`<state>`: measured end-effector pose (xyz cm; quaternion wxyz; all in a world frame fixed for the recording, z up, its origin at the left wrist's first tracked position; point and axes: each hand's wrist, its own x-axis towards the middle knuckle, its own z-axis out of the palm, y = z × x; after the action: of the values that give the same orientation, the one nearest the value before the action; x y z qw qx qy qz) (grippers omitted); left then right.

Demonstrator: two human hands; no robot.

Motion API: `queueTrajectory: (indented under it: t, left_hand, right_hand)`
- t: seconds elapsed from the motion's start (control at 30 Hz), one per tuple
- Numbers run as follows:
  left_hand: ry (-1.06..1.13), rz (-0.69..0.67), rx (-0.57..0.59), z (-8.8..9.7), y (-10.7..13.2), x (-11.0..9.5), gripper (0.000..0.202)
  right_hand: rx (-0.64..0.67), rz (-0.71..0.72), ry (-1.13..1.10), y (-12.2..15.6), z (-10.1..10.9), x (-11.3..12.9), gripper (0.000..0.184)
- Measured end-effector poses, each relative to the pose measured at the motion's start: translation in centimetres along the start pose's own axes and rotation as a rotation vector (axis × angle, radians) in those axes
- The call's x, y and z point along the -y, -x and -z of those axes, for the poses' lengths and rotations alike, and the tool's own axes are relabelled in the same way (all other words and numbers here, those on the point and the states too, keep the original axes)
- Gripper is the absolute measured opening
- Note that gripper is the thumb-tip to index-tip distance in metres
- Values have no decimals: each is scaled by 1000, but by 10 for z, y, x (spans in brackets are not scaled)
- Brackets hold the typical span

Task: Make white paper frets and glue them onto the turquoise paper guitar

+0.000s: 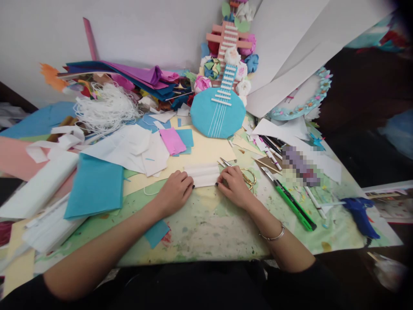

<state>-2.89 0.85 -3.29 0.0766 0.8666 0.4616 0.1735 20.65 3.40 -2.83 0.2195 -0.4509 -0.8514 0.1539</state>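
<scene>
A small white sheet of paper (205,175) with crosswise creases lies on the table in front of me. My left hand (175,192) pinches its left edge, fingers bent together. At the right edge my right hand (235,185) grips the same paper, thumb and fingers closed. Just beyond my right hand lie scissors with gold handles (248,178), their blades partly hidden behind my fingers. A piece of white string (150,193) curves beside my left hand. Below my left wrist is a small blue paper piece (157,233).
A blue paper instrument with strings (218,114) stands at the back among paper flowers. To the right lie a green utility knife (293,202) and a blue glue gun (361,215). A folded teal sheet (95,187) and a white string tangle (105,105) are on the left.
</scene>
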Motion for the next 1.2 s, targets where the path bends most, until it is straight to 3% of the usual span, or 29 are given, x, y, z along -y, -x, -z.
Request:
queueTrajectory:
  t: [0.3,0.73,0.97,1.2]
  left_hand:
    - [-59,137,-52,-1,-2,-5,11]
    - [43,251,-64,-1,-1,-3,5]
    - [190,22,-80,-2,3,1,21]
    - [162,-112,-110,0,7,0,17]
  right_hand:
    - [-48,-78,-56,-2,-4,-3,6]
    - [-79,43,-141,-1,-1,-10,7]
    - [-35,76,-54,0,-2,-11,10]
    - [40,73,79,-2,-1,-5,8]
